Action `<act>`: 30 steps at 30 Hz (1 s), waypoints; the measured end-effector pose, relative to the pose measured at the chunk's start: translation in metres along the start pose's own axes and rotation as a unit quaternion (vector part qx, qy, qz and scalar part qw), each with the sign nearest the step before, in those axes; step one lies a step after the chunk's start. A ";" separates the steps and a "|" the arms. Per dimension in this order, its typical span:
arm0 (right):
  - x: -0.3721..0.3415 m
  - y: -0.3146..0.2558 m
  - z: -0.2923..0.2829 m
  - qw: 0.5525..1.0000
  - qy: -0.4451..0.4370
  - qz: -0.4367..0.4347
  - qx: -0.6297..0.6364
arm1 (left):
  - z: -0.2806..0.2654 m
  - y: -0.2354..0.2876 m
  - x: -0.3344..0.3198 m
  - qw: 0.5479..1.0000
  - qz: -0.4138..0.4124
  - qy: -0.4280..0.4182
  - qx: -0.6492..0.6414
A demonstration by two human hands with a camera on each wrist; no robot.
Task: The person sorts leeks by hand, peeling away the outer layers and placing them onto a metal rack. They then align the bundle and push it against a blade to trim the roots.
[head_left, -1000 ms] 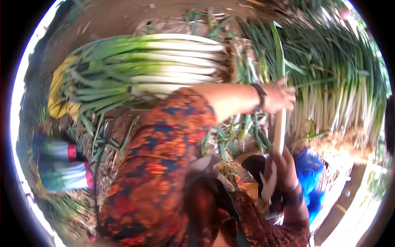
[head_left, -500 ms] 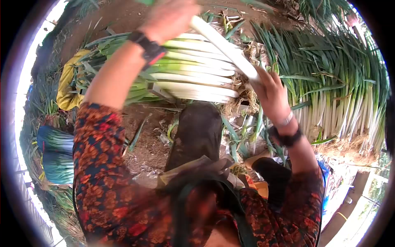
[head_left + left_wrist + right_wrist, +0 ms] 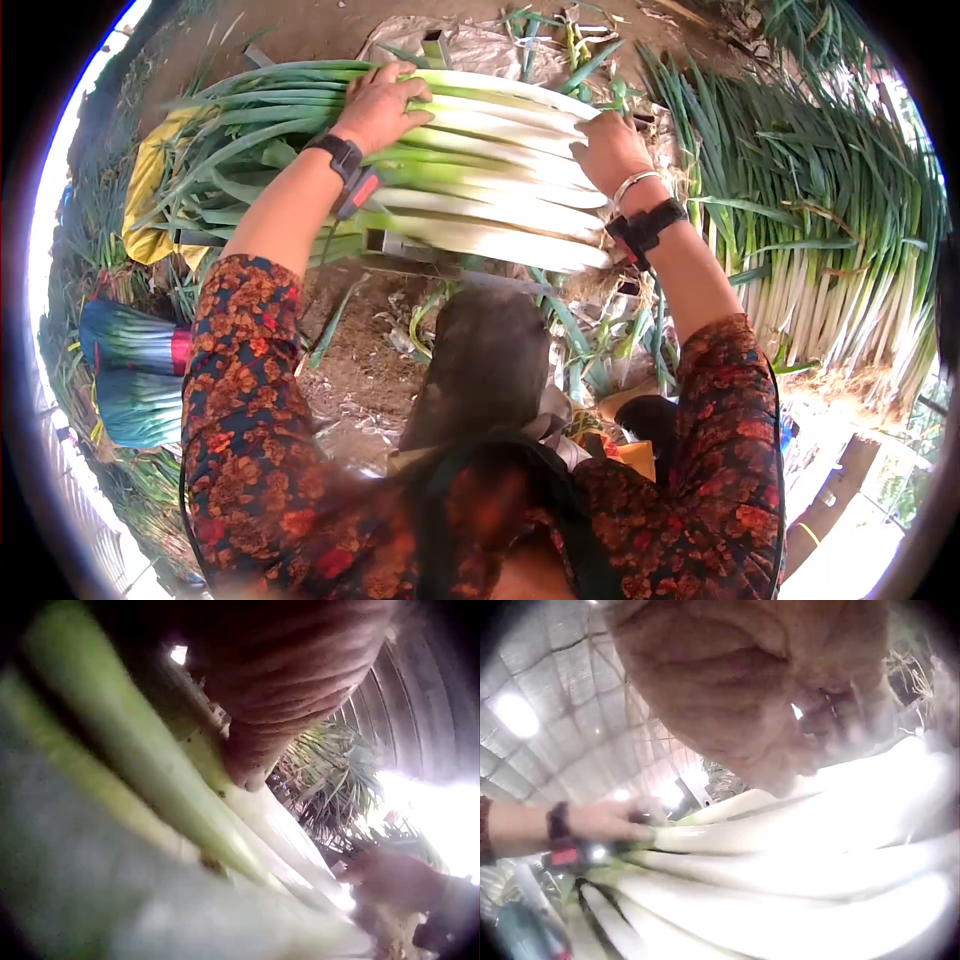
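A row of long leeks (image 3: 500, 190) lies side by side, green leaves to the left and white shafts to the right. My left hand (image 3: 382, 108) grips the far leek (image 3: 500, 88) where green turns to white, thumb spread over its neighbours. A curled finger of it comes down on the stalks in the left wrist view. At the root end, my right hand (image 3: 612, 155) holds the same leek with bent fingers. The right wrist view shows its fingertips right at the white shaft (image 3: 742, 802); the roots are mostly hidden.
A metal frame (image 3: 400, 245) shows under the near side of the row. Many unbundled leeks (image 3: 800, 240) lie to the right. Yellow cloth (image 3: 155, 195) sits beneath the leaf ends. At left are tied bundles (image 3: 135, 390), and a dark trouser leg (image 3: 480, 360) is below the frame.
Earlier, my hands held one leek upright over at the right. They swung it left above the row, and now it lies along the far side with both hands lowered onto it.
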State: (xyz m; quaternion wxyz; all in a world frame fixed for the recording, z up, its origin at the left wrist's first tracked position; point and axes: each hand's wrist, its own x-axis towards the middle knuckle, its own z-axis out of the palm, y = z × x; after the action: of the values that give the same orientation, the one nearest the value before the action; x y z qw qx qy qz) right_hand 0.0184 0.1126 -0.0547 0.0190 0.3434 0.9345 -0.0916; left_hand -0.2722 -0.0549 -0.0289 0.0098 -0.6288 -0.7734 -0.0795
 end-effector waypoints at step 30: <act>0.021 -0.016 0.052 0.996 0.011 0.087 0.018 | -0.071 -0.175 -0.045 0.961 -0.156 -0.127 0.188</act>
State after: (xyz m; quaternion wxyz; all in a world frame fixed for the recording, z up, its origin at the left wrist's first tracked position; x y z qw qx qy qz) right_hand -0.0097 0.1047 -0.1050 0.0102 0.4243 0.8997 -0.1023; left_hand -0.4391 -0.1423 0.0167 0.0166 -0.4919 -0.8580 0.1473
